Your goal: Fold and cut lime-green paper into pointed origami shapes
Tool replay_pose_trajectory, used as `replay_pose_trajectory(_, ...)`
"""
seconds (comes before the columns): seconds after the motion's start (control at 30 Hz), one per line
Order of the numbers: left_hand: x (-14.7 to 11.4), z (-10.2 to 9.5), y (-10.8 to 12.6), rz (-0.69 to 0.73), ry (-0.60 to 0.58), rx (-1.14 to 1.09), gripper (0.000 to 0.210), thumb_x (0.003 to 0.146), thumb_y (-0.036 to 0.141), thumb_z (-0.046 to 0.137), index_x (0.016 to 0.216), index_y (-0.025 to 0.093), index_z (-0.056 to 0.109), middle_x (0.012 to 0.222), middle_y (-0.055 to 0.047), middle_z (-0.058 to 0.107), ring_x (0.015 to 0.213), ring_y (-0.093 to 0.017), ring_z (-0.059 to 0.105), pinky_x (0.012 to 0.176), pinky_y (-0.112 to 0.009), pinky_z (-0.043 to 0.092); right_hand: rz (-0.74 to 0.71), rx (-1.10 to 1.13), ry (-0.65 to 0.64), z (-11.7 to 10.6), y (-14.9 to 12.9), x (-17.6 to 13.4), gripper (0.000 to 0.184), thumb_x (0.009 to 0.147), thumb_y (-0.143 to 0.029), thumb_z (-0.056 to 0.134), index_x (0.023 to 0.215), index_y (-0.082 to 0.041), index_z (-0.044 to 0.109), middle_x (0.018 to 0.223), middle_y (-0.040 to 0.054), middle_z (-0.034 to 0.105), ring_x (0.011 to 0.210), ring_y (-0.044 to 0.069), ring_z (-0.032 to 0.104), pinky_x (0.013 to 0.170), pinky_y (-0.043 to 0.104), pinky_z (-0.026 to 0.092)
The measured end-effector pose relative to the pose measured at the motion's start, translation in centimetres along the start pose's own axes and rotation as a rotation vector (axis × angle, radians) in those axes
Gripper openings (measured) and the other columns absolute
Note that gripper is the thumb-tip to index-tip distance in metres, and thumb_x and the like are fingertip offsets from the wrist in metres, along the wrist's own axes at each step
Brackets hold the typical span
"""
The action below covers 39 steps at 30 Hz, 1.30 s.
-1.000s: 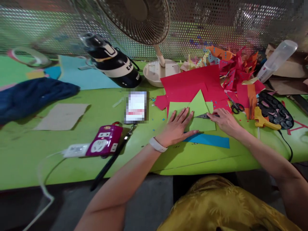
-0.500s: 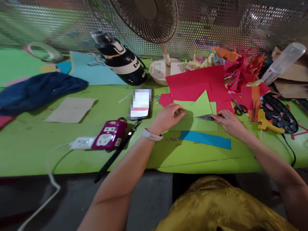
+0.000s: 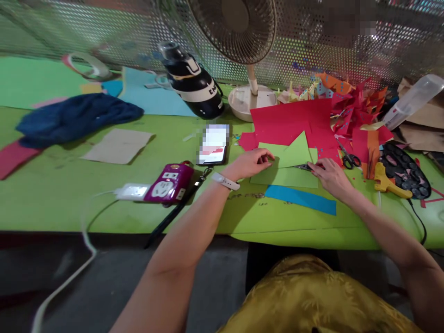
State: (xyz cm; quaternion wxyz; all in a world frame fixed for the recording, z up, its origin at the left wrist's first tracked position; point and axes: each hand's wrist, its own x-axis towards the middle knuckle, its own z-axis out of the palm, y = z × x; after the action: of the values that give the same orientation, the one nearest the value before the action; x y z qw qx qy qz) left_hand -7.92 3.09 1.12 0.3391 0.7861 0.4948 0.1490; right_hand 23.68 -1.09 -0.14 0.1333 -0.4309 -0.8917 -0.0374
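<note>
Right of the frame's centre, the right hand [image 3: 329, 175] holds a dark pointed tool [image 3: 303, 167] at the light-green paper [image 3: 284, 178]. The left hand [image 3: 250, 163] is half curled; its grip I cannot tell.

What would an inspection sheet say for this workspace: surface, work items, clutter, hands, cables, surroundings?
Surface: green table, dark marks near the front.
Work items: green paper, pointed tool, blue strip.
Clutter: phone, bottle, scissors, glue gun, paper scraps.
Hands: left hand at the paper's left side, grip unclear; right hand holds the tool.
Cables: white cable runs from the purple socket over the table edge; black cable by the glue gun.
Surroundings: fan at the back, mesh behind.
</note>
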Motion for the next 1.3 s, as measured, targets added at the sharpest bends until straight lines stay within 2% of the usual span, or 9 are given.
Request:
replay_pose_trajectory(0.17,0.3,0.0,-0.4,0.086,-0.033,0.164,0.044,0.095,0.038,0.048,0.135,0.023,0.059,0.095,-0.006,0.063,0.083,-0.019,0.057,0.075,-0.03,0.042,-0.011,-0.035,-0.026,0.4,-0.6,0.6,0.038,0.101,-0.021,0.043,0.134,-0.019,0.061,0.106,0.0148,0.061,0.093,0.026,0.054,0.078,0.04,0.051)
replay_pose_trajectory(0.27,0.4,0.1,-0.8,0.109,-0.049,0.261,0.046,0.097,0.04,0.043,0.14,0.028,0.057,0.097,-0.007,0.059,0.083,-0.02,0.054,0.075,-0.03,0.04,-0.01,-0.038,-0.02,0.7,-0.8,0.8,0.038,0.101,-0.023,0.043,0.134,-0.02,0.061,0.107,0.0144,0.061,0.094,0.026,0.054,0.078,0.039,0.051)
replay_pose_trajectory(0.6,0.4,0.3,-0.9,0.126,-0.035,0.288,0.045,0.097,0.039,0.043,0.139,0.032,0.058,0.1,-0.007,0.058,0.083,-0.019,0.054,0.075,-0.03,0.041,-0.026,0.012,0.013,1.4,-1.0,1.2,0.039,0.101,-0.019,0.041,0.134,-0.026,0.06,0.109,0.013,0.06,0.097,0.026,0.053,0.079,0.041,0.05)
replay_pose_trajectory(0.73,0.3,0.2,-0.6,0.088,-0.06,0.282,0.046,0.098,0.04,0.041,0.14,0.032,0.057,0.103,-0.008,0.057,0.084,-0.021,0.055,0.075,-0.032,0.041,-0.042,-0.005,0.003,1.0,-1.1,0.7,0.037,0.101,-0.021,0.042,0.132,-0.022,0.062,0.108,0.014,0.061,0.094,0.025,0.054,0.078,0.04,0.051)
replay_pose_trajectory(0.97,0.3,0.3,-0.8,0.097,-0.051,0.288,0.046,0.098,0.042,0.04,0.14,0.033,0.056,0.102,-0.008,0.057,0.086,-0.021,0.055,0.076,-0.03,0.04,-0.043,0.03,0.001,0.8,-1.6,1.3,0.034,0.103,-0.028,0.041,0.126,-0.015,0.062,0.104,0.0126,0.065,0.095,0.025,0.057,0.084,0.04,0.05)
replay_pose_trajectory(1.13,0.4,0.4,-1.0,0.109,-0.035,0.288,0.046,0.097,0.042,0.041,0.139,0.035,0.057,0.099,-0.006,0.059,0.087,-0.021,0.055,0.077,-0.03,0.04,-0.051,0.065,0.021,1.1,-1.9,1.6,0.032,0.103,-0.027,0.041,0.122,-0.019,0.065,0.106,0.0116,0.067,0.097,0.024,0.059,0.085,0.041,0.05)
replay_pose_trajectory(1.3,0.5,0.4,-0.9,0.098,-0.044,0.275,0.046,0.098,0.045,0.04,0.14,0.035,0.057,0.099,-0.007,0.058,0.085,-0.022,0.055,0.078,-0.033,0.041,-0.081,0.082,0.015,0.9,-1.7,1.3,0.033,0.103,-0.026,0.042,0.121,-0.017,0.067,0.103,0.0118,0.07,0.094,0.024,0.06,0.083,0.04,0.05)
